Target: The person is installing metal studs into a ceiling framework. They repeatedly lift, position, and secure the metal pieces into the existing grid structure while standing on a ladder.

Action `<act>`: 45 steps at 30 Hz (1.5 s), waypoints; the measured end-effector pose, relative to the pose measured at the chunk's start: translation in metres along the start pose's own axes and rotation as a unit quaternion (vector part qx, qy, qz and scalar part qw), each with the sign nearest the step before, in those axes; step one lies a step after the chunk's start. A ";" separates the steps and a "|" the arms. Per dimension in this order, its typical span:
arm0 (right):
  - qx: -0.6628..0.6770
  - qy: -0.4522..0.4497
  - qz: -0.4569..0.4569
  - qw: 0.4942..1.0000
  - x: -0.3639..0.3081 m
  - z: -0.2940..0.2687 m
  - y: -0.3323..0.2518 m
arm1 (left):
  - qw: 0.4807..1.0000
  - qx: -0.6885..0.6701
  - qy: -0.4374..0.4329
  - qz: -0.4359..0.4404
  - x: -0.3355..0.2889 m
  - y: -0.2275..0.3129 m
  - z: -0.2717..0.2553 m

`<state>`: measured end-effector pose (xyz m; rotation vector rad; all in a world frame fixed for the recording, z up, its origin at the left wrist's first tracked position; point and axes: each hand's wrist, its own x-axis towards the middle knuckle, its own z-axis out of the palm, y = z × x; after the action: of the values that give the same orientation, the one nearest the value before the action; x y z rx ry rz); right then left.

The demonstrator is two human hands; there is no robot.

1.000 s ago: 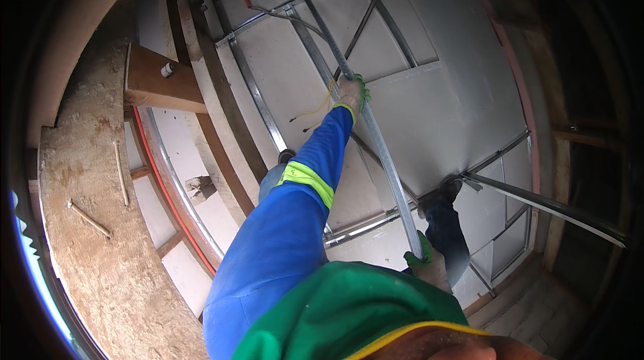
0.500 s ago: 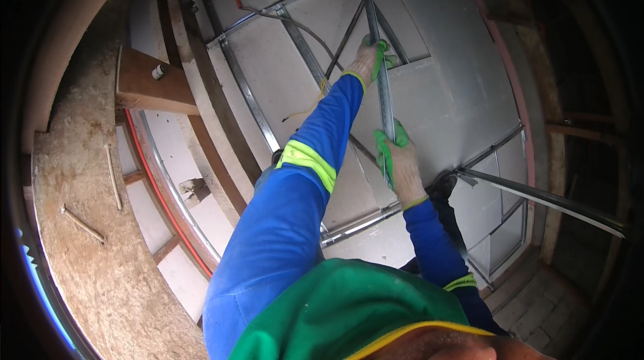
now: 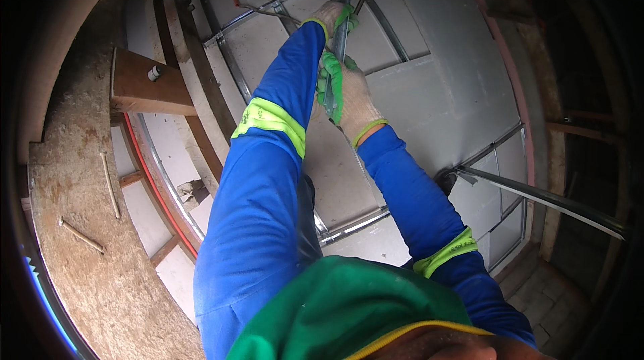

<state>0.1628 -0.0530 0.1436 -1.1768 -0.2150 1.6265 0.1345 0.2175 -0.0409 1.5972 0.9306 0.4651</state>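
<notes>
A long grey metal profile (image 3: pixel 341 45) slants up and away past the top edge of the head view. My left hand (image 3: pixel 335 17), in a white knit glove with green-coated fingers, is closed around its upper stretch. Just below, my right hand (image 3: pixel 347 88) in a matching glove grips the profile close to its near end. Little space separates the two hands. Behind them lie grey-white panels (image 3: pixel 409 115) with metal framing strips (image 3: pixel 382 18) across them. The fingers' far sides are hidden.
On the left, a rough wooden board (image 3: pixel 87 159) carries two nails (image 3: pixel 82 236). A brown wooden block (image 3: pixel 144 88) and timber beams (image 3: pixel 201 58) stand beside it, with a red cable (image 3: pixel 157 189) below. Another metal profile (image 3: pixel 543 200) juts out at the right.
Both hands have shifted left with the profile. My right hand has also come up nearer to my left, and the profile's near end has swung left.
</notes>
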 end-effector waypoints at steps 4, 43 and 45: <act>0.033 -0.010 0.040 0.999 -0.035 0.012 -0.023 | 0.998 -0.049 -0.005 -0.045 -0.027 0.051 0.005; -0.762 -0.050 -0.022 0.646 -0.084 -0.193 -0.276 | 0.778 -0.547 0.275 -0.138 -0.041 0.090 0.106; -0.767 -0.046 -0.021 0.639 -0.078 -0.211 -0.300 | 0.774 -0.559 0.246 -0.166 -0.021 0.114 0.114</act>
<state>0.5117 -0.0763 0.2788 -2.2086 -1.9703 1.2105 0.2412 0.1274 0.0426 0.1963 0.9841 0.9735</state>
